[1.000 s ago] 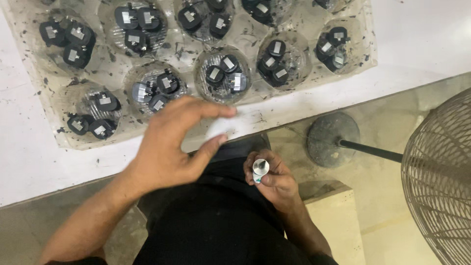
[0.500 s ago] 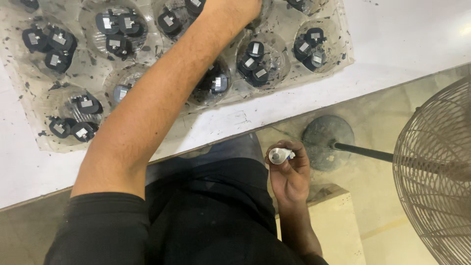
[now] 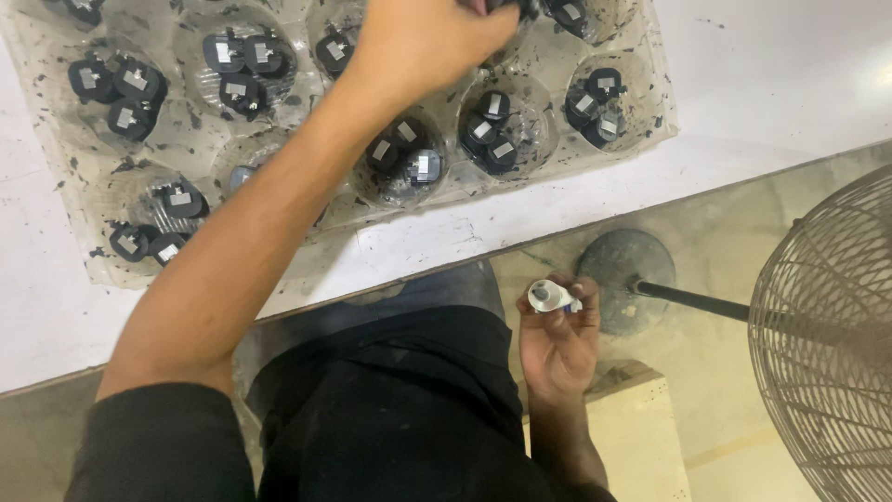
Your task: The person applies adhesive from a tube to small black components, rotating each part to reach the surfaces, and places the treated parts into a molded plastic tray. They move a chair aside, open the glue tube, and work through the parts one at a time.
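You are sitting at the white bench (image 3: 762,84), with a fan (image 3: 827,344) at your 3 o'clock. The clear plastic tray (image 3: 200,149) of small black parts (image 3: 413,158) is lying at 12 o'clock. Your left hand (image 3: 423,42) is reaching over its far cups, fingers curled shut around something I cannot make out. Your right hand (image 3: 557,339) is gripping a small silver cylinder (image 3: 548,297) over your lap.

white table (image 3: 762,84), clear plastic tray (image 3: 200,149)

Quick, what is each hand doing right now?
Left hand: closed, reaching over the clear plastic tray of small black parts; its hold cannot be told.
Right hand: holding a small silvery cylindrical part.
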### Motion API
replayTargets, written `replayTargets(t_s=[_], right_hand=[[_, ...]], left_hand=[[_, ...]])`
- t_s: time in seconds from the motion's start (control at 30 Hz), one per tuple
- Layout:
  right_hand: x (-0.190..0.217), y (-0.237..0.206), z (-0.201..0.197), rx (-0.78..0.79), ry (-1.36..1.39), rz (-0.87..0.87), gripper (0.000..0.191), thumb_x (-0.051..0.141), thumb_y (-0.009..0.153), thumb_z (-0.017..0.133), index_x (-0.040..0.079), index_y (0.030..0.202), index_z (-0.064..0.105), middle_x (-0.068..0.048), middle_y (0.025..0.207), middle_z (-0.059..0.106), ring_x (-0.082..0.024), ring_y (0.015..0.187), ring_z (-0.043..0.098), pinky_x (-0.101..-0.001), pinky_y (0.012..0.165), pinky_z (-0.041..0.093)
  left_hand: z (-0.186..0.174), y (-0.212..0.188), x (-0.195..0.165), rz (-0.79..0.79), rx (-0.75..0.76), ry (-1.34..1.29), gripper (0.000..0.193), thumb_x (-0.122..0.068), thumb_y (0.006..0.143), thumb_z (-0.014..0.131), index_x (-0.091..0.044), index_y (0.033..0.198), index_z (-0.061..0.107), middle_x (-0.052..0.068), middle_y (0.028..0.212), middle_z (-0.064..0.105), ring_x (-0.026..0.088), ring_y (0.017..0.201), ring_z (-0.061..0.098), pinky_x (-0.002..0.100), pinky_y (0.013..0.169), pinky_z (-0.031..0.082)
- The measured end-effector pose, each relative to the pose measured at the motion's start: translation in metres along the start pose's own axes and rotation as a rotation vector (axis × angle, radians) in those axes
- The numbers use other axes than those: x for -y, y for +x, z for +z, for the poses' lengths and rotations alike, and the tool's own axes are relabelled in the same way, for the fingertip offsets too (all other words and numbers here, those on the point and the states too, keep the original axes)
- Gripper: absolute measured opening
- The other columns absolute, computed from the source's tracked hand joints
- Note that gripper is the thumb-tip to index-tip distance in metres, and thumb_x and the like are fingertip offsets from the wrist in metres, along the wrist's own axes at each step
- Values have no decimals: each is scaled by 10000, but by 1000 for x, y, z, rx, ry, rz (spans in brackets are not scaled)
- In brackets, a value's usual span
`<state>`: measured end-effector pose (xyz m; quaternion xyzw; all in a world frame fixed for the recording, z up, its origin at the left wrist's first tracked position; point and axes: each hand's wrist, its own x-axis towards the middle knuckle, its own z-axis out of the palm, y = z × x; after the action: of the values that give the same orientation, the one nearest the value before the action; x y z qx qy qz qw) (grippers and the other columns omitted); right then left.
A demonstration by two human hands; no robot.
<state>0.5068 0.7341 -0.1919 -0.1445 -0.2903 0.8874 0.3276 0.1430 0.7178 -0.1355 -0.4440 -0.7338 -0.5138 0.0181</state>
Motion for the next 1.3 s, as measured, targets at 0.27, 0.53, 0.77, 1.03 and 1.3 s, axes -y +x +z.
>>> replayTargets(t_s=[0.27,0.53,0.77,1.03,1.3], right_hand=[[1,6,40,104,-460,-366,316,-41,940,799,87,1171,627,-110,1152,652,-255,1119,651,-414,997,573],[-14,7,70,227,-657,-612,373,70,893,866,112,1168,618,-108,1052,665,-276,974,707,-328,797,621],[-20,5,84,259,-826,-823,320,93,885,839,112,1090,594,-99,1021,639,-279,971,690,-340,838,660],[-18,-4,95,249,-916,-855,348,133,929,848,101,1061,527,-69,973,598,-266,981,694,-320,835,654],[-9,-6,98,360,-1176,-978,315,122,895,819,83,983,519,-88,969,585,-314,926,708,-332,730,660]], left_hand=[[-98,-182,-119,-579,-41,-1069,539,170,781,775,19,1267,597,111,1119,643,221,1084,751,337,925,662],[-82,-227,-121,-426,-267,-812,303,187,819,820,21,1053,722,79,1151,576,157,1059,620,291,954,570],[-100,-213,-140,-585,-191,-877,453,208,838,744,3,1232,654,155,1244,714,183,1098,735,287,920,667],[-104,-220,-143,-485,-183,-842,487,216,882,713,-12,1310,673,69,1246,606,167,1084,707,306,915,667],[-102,-223,-143,-533,-171,-921,505,213,889,698,-25,1332,659,60,1213,610,156,1065,732,290,949,683]])
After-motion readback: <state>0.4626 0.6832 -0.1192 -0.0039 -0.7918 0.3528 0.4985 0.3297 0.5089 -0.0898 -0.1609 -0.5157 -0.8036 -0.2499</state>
